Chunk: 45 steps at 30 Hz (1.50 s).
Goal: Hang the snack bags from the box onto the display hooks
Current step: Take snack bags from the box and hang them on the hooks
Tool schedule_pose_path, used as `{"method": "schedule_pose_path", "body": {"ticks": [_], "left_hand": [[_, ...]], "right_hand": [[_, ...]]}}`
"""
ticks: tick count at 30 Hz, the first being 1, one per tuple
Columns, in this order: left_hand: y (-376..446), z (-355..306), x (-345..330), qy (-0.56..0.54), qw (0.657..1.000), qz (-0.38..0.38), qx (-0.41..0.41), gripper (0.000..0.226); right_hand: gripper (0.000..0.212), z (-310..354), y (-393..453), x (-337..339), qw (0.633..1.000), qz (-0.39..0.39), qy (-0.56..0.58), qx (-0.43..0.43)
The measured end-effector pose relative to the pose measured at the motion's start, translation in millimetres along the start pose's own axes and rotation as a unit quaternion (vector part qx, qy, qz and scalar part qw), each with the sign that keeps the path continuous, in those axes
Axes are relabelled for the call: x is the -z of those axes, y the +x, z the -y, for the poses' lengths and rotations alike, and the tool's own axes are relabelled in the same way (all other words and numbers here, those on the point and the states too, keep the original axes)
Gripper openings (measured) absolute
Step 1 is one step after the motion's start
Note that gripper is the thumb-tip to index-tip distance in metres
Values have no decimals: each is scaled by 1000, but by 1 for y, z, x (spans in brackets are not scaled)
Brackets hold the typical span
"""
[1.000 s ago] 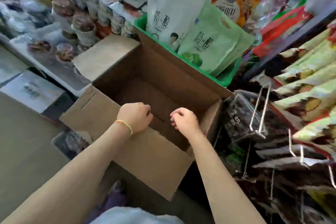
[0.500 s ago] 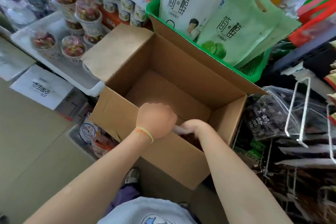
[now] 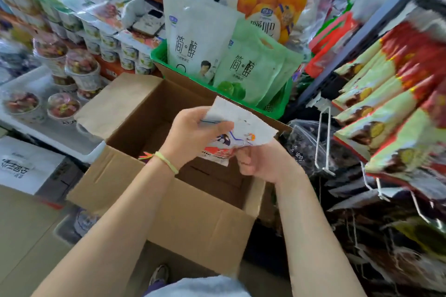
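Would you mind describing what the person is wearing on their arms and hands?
Both forearms are bare, with no sleeves or gloves in view. The left hand has a thin yellow-green string bracelet at the wrist, with a frayed pink-and-green end. The right hand shows nothing clearly worn.

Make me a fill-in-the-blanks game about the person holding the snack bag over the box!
1. Both hands hold a white ____ bag above the cardboard box.
2. The left hand has a yellow ____ at its wrist.
3. The white and green pouches stand in a ____ basket behind the box.
4. The right hand is nearest an empty white wire ____.

Missing words: snack; band; green; hook
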<state>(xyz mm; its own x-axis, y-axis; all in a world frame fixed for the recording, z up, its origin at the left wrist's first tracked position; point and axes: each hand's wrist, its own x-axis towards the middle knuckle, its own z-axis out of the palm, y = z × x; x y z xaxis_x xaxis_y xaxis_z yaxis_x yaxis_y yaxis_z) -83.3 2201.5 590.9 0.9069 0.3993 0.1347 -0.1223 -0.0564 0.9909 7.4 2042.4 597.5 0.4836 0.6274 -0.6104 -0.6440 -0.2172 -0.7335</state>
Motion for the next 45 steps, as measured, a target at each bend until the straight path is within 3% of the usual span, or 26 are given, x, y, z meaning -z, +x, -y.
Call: {"method": "schedule_pose_path", "body": {"ticks": [1, 3, 5, 9, 12, 13, 16, 17, 20, 23, 26, 31, 34, 36, 39, 45], "left_hand": [[0, -15, -4, -25, 1000, -10, -13, 11], [-3, -41, -12, -75, 997, -23, -23, 12], [-9, -63, -21, -120, 992, -25, -18, 15], [-22, -104, -49, -184, 982, 1, -32, 13], [-30, -126, -82, -179, 981, 56, -49, 8], [-34, -131, -95, -175, 980, 79, -49, 8], [-45, -140, -138, -169, 976, 131, -50, 9], [-48, -142, -151, -173, 974, 136, -46, 11], [-54, -145, -189, -182, 972, 143, -30, 13], [-56, -148, -226, -193, 968, 162, -6, 6], [-55, -145, -265, -192, 970, 146, -9, 8], [-56, -122, -312, -48, 984, 57, -162, 45], [-54, -116, -329, 59, 958, 42, -278, 58], [-48, -118, -337, 153, 934, 30, -322, 51], [-39, -123, -346, 225, 921, 9, -318, 44], [-33, -115, -354, 284, 916, 2, -284, 47]], "right_hand": [[16, 5, -14, -1, 997, -47, -59, 28], [55, 16, -43, -3, 971, -161, -141, 110], [78, 24, -74, -9, 941, -222, -137, 215], [84, 32, -134, -13, 884, -232, -143, 380], [97, 34, -172, -3, 841, -285, -132, 440], [88, 35, -183, 3, 833, -286, -113, 459], [17, 38, -211, 27, 840, -257, -41, 477], [7, 37, -220, 36, 846, -245, -22, 473], [7, 36, -242, 64, 849, -225, 18, 478], [18, 38, -257, 94, 820, -289, 38, 492], [12, 42, -263, 123, 793, -354, 37, 494], [8, 55, -260, 168, 770, -415, 53, 482], [5, 67, -257, 182, 755, -433, 48, 490], [7, 74, -258, 188, 742, -439, 51, 505], [17, 83, -258, 197, 721, -457, 47, 519], [15, 92, -248, 208, 697, -494, -64, 516]]}}
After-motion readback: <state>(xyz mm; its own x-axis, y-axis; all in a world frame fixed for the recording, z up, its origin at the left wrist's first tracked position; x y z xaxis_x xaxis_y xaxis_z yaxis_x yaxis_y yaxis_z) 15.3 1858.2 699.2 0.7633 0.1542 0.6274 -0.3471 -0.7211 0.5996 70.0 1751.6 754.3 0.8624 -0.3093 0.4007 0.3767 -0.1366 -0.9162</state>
